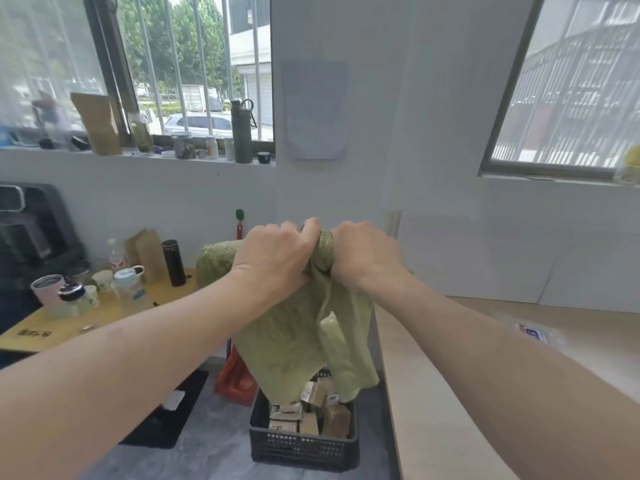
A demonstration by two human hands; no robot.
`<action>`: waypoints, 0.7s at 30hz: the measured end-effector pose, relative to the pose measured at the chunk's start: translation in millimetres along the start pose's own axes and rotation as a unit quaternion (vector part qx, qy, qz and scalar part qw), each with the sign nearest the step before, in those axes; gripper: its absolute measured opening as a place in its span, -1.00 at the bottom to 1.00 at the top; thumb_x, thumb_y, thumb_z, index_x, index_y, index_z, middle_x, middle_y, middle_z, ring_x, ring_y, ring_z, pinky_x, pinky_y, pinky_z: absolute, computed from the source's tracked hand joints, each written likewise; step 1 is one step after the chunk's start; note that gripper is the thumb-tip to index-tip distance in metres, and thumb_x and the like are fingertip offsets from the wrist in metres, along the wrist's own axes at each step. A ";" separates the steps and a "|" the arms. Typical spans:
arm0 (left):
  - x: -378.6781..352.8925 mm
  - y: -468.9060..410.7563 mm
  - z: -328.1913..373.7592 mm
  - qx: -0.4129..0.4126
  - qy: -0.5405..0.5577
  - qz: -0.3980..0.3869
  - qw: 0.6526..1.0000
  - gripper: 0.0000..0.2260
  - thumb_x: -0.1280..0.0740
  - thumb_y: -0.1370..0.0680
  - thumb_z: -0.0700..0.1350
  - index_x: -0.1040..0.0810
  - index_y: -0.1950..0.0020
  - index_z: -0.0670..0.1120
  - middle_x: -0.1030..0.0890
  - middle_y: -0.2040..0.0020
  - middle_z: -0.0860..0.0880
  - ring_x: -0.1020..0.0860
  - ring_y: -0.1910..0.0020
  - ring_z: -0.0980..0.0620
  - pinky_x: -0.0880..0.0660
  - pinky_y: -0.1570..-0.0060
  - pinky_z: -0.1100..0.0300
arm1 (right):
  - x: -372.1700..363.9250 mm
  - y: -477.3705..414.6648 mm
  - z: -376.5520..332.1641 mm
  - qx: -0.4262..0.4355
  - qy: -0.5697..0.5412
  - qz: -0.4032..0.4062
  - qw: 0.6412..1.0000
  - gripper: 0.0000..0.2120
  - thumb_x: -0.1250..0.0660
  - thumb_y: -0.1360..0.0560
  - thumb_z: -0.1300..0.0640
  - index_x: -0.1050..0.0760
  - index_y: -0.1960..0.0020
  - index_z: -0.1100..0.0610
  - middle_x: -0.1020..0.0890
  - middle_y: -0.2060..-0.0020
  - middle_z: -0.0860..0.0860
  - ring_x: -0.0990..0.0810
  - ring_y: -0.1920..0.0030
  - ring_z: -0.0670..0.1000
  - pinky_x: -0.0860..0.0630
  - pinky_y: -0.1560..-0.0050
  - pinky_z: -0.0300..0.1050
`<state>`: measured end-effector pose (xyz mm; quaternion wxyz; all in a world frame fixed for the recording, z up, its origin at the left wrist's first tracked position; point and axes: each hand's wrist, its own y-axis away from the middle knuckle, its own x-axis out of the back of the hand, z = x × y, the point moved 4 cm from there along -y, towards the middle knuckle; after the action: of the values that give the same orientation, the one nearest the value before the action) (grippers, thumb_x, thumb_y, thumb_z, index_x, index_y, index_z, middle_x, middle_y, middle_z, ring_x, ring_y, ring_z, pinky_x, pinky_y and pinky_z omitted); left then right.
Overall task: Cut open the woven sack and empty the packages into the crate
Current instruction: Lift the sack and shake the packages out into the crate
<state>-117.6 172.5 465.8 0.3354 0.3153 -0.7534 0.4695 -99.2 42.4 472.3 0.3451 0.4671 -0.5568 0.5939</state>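
Works in the floor gap beside the pale workbench (450,375), low enough there to drop things into a container. Holds the green woven sack (304,327) up high by its bunched end, open end hanging down, to let gravity do the emptying. Hangs that lower hem right over the back part of the black crate (301,445) on the floor, to stop anything spilling past the walls. Grips the gathered fabric with the left hand (277,251) and the right hand (360,251) side by side, both fists wrapped tight round the twisted neck, knuckles nearly touching, for a firm hold to shake with. Leaves the brown packages (311,414) heaped inside the crate, below and just in front of the hem, with some taped and labelled faces showing. Looks slack and flat through the sack's body, so probably near empty, though impossible to rule out a last parcel behind the folds. Judged close to done: one more shake called for, then a look inside before putting the sack aside.
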 end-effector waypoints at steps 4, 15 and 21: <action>-7.0 -9.0 -1.5 -0.022 0.049 -0.032 0.998 -0.74 -0.30 -0.42 -0.13 -0.28 -0.03 -0.04 -0.41 0.36 0.03 -0.50 0.38 -0.15 -0.35 0.40 0.14 | -0.1 5.3 5.3 -0.001 -0.003 -0.004 1.000 -0.80 -0.40 -0.35 0.18 -0.41 0.16 0.00 -0.50 0.30 -0.02 -0.55 0.23 0.17 -0.25 0.38 -0.14; 7.2 -40.1 13.2 0.013 0.280 -0.038 0.959 -0.93 -0.32 -0.37 -0.09 -0.47 0.19 0.03 -0.58 0.28 0.01 -0.58 0.25 -0.16 -0.41 0.31 0.10 | 12.1 24.4 28.9 0.053 0.134 0.179 0.973 -0.01 -0.61 -0.10 -0.14 -0.36 -0.47 0.06 -0.53 -0.16 0.12 -0.52 -0.19 0.17 -0.16 -0.24 0.10; 22.6 -49.5 27.9 -0.031 0.403 -0.201 0.892 -0.89 -0.30 -0.40 -0.11 -0.49 0.27 -0.14 -0.60 0.31 -0.07 -0.52 0.32 -0.11 -0.48 0.32 0.12 | 25.5 30.2 40.5 0.049 0.169 0.316 0.932 -0.74 -0.45 -0.20 0.28 -0.53 0.14 0.10 -0.57 0.29 0.06 -0.53 0.29 0.17 -0.35 0.12 0.03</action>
<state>-97.4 125.4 499.2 0.7070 0.2333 -0.4887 0.4549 -128.7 -4.5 483.8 0.2057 0.1757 -0.5794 0.7688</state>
